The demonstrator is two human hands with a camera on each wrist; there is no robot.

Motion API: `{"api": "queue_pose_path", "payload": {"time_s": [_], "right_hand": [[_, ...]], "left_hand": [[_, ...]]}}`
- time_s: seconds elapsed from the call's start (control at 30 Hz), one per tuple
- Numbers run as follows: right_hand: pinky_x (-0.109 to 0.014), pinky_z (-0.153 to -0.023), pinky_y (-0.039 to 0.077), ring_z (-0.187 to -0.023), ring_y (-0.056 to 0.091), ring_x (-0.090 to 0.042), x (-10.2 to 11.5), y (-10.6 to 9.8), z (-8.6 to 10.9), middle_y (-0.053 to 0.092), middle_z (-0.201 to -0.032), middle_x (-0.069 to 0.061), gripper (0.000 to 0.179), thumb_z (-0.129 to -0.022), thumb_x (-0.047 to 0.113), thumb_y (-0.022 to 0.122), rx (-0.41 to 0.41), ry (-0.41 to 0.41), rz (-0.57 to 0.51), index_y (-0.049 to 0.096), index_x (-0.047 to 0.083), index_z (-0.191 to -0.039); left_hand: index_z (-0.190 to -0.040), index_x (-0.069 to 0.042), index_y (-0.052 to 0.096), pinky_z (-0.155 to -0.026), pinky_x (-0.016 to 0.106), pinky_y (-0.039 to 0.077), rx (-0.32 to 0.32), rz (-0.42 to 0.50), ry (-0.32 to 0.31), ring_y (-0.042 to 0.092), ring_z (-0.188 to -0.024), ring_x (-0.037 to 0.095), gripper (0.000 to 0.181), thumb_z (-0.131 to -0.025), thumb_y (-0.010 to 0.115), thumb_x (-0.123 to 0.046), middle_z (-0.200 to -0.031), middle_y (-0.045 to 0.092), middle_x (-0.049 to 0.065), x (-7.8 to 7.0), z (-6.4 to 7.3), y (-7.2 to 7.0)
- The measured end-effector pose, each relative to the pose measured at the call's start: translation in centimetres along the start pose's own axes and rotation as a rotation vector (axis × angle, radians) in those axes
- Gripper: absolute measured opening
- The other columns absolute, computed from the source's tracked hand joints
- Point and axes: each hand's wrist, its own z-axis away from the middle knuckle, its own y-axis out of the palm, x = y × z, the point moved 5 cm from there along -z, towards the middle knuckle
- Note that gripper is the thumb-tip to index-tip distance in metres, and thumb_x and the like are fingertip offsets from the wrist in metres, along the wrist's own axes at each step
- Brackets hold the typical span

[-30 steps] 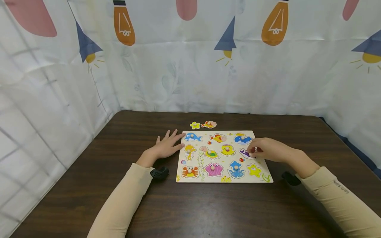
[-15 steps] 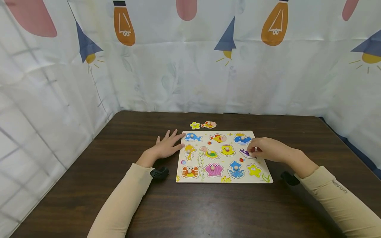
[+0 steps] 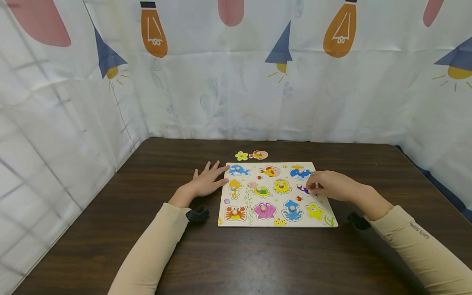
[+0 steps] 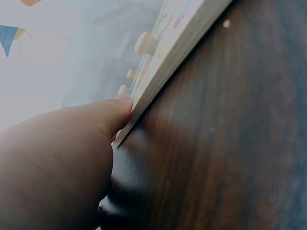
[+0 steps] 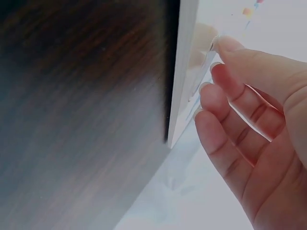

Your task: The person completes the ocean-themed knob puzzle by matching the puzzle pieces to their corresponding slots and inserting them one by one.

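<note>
A white wooden sea-animal puzzle board lies flat on the table. My right hand is at its right edge, thumb and fingertips pinching the purple puzzle piece, partly hidden under the fingers. In the right wrist view the thumb and index fingertip meet close above the board's face; the other fingers are bent. My left hand lies with spread fingers beside the board, thumb and index finger touching its left edge. In the left wrist view the thumb rests on that edge.
Beyond the board lie a loose yellow star piece and a red-yellow fish piece, both with knobs. Several knobbed pieces, such as the crab and squid, sit in the board. The dark wooden table meets a patterned curtain behind.
</note>
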Motion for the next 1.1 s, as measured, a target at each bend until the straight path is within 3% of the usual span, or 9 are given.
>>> {"api": "queue_pose_path", "payload": {"time_s": [0.33, 0.5, 0.8, 0.97, 1.1], "right_hand": [[-0.028, -0.072, 0.053, -0.082, 0.056, -0.013, -0.3, -0.1, 0.2, 0.065, -0.099, 0.005, 0.018, -0.091, 0.007, 0.079, -0.005, 0.035, -0.034, 0.077, 0.011, -0.108], [-0.027, -0.066, 0.051, -0.078, 0.055, -0.013, -0.2, -1.1, 0.2, 0.062, -0.092, 0.006, 0.018, -0.090, 0.010, 0.080, -0.013, 0.052, -0.045, 0.077, 0.011, -0.108], [-0.032, -0.068, 0.054, -0.076, 0.056, -0.017, 0.4, -4.7, -1.9, 0.068, -0.094, 0.000, 0.019, -0.094, 0.002, 0.073, -0.148, 0.025, -0.087, 0.075, 0.002, -0.114], [-0.042, -0.080, 0.056, -0.087, 0.065, -0.021, 0.3, -6.2, -3.9, 0.072, -0.102, -0.008, 0.021, -0.100, 0.009, 0.068, -0.244, 0.073, -0.170, 0.072, 0.000, -0.118], [-0.043, -0.080, 0.055, -0.087, 0.067, -0.025, 0.0, -7.0, -5.6, 0.072, -0.102, -0.010, 0.026, -0.102, 0.014, 0.066, -0.297, 0.115, -0.247, 0.071, 0.000, -0.123]], "left_hand": [[-0.166, -0.024, 0.024, -0.112, 0.075, -0.007, 0.000, 0.004, 0.001, -0.008, -0.154, 0.043, 0.067, -0.108, 0.045, -0.050, -0.171, 0.003, 0.016, 0.0, 0.0, 0.0], [-0.166, -0.024, 0.024, -0.112, 0.075, -0.007, 0.001, 0.009, 0.003, -0.008, -0.154, 0.043, 0.067, -0.108, 0.045, -0.050, -0.171, 0.003, 0.016, 0.0, -0.1, 0.0], [-0.166, -0.026, 0.023, -0.112, 0.075, -0.009, 0.008, 0.023, 0.007, -0.010, -0.154, 0.042, 0.067, -0.108, 0.045, -0.051, -0.171, 0.001, 0.015, 0.5, 0.1, 0.0], [-0.166, -0.026, 0.022, -0.112, 0.075, -0.009, 0.011, 0.023, 0.008, -0.010, -0.154, 0.043, 0.067, -0.108, 0.045, -0.051, -0.171, 0.001, 0.015, 0.4, 0.2, 0.1], [-0.166, -0.025, 0.023, -0.112, 0.074, -0.009, 0.007, 0.020, 0.014, -0.009, -0.154, 0.043, 0.068, -0.108, 0.045, -0.052, -0.171, 0.002, 0.016, 0.2, 0.1, 0.0]]}}
